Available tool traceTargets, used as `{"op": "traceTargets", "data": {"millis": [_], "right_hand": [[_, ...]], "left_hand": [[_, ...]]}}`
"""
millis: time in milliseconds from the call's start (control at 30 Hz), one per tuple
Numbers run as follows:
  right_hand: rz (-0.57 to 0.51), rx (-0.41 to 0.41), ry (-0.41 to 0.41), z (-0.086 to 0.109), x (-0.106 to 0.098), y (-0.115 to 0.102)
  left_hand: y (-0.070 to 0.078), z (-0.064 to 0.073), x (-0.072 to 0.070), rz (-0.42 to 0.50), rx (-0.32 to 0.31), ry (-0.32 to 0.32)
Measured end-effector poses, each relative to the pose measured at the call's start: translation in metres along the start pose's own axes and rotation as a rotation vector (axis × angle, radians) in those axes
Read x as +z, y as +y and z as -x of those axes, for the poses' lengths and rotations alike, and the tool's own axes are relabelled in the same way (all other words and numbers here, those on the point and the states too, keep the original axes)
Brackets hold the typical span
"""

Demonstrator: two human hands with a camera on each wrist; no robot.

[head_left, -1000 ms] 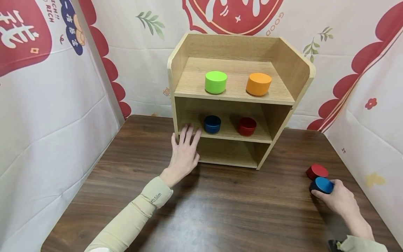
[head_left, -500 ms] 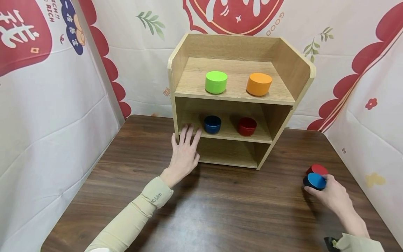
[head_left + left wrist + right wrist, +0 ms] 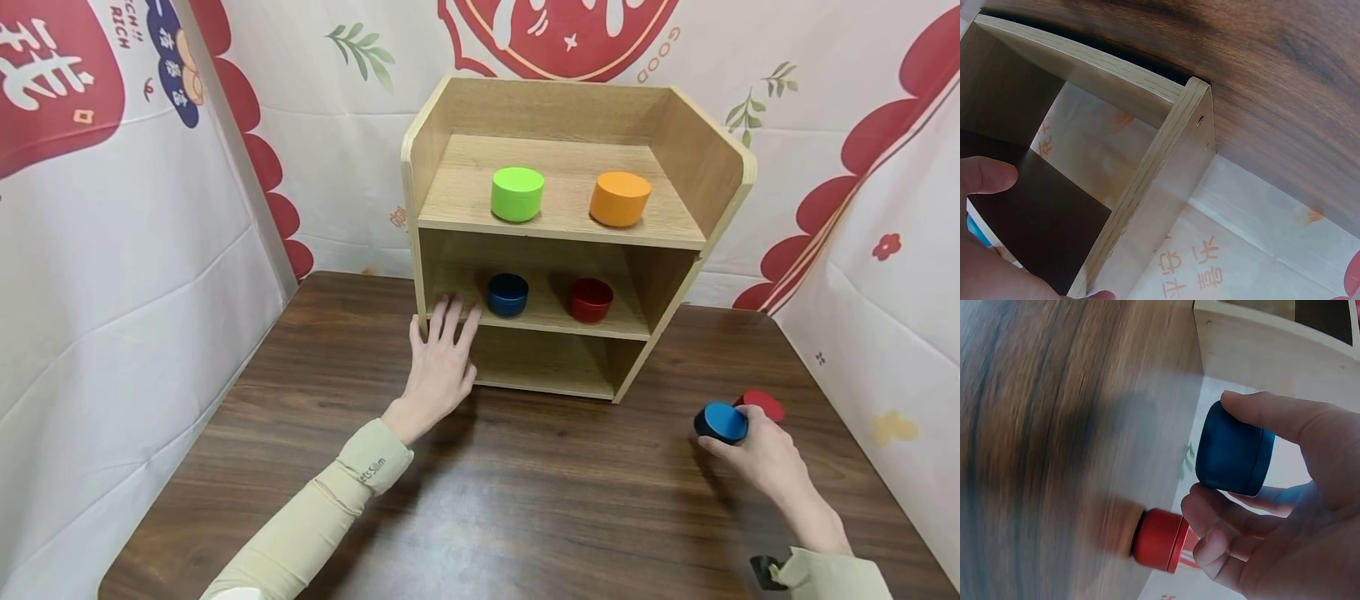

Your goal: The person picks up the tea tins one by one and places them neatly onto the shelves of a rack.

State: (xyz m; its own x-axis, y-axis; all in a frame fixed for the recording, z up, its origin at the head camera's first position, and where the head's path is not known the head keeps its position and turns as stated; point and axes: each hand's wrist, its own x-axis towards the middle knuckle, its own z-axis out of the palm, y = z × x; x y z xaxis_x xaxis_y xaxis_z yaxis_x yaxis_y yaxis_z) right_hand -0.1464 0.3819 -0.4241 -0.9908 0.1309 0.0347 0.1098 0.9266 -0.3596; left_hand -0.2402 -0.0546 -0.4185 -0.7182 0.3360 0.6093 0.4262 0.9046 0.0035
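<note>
A blue round lidded tin [image 3: 721, 422] is in my right hand [image 3: 776, 462], tilted and raised off the table; the right wrist view shows thumb and fingers gripping its sides. Just behind it on the table stands a red lidded tin [image 3: 1160, 540]. My left hand [image 3: 437, 375] holds the left front of a small wooden shelf [image 3: 558, 235]: long fingers lie over the middle board, the thumb [image 3: 988, 175] is beneath it, and the little finger is outside the side panel. Near those fingers, a dark blue tin [image 3: 507, 296] and a dark red tin [image 3: 590, 300] sit on the middle board.
On the shelf's top board are a green tin [image 3: 517, 194] and an orange tin [image 3: 620, 199]. The shelf stands at the back of a dark brown wooden table [image 3: 570, 500]. Printed white cloth [image 3: 330, 167] hangs behind and on both sides.
My right hand has carried the blue tin leftward and up, away from the right table edge, past the red tin. My left hand has stayed on the shelf.
</note>
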Motion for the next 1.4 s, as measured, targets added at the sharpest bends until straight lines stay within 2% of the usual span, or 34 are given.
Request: {"op": "traceTargets", "data": {"millis": [133,533,700,1033,1400], "right_hand": [[-0.016,-0.024,0.006,-0.001,0.004,-0.009],[-0.043,-0.095,0.011,-0.002,0.015,-0.031],[-0.046,-0.119,0.027,-0.001,0.017,-0.043],[-0.052,-0.160,-0.009,0.001,0.013,-0.064],[-0.059,-0.237,0.025,0.004,0.017,-0.089]], "left_hand": [[0.000,-0.001,0.001,-0.002,0.001,0.005],[0.000,-0.001,-0.001,-0.001,-0.007,-0.032],[-0.001,-0.001,0.001,0.004,0.000,-0.014],[-0.001,0.000,0.002,0.013,-0.005,-0.006],[-0.001,0.000,0.003,0.013,-0.004,0.014]]}}
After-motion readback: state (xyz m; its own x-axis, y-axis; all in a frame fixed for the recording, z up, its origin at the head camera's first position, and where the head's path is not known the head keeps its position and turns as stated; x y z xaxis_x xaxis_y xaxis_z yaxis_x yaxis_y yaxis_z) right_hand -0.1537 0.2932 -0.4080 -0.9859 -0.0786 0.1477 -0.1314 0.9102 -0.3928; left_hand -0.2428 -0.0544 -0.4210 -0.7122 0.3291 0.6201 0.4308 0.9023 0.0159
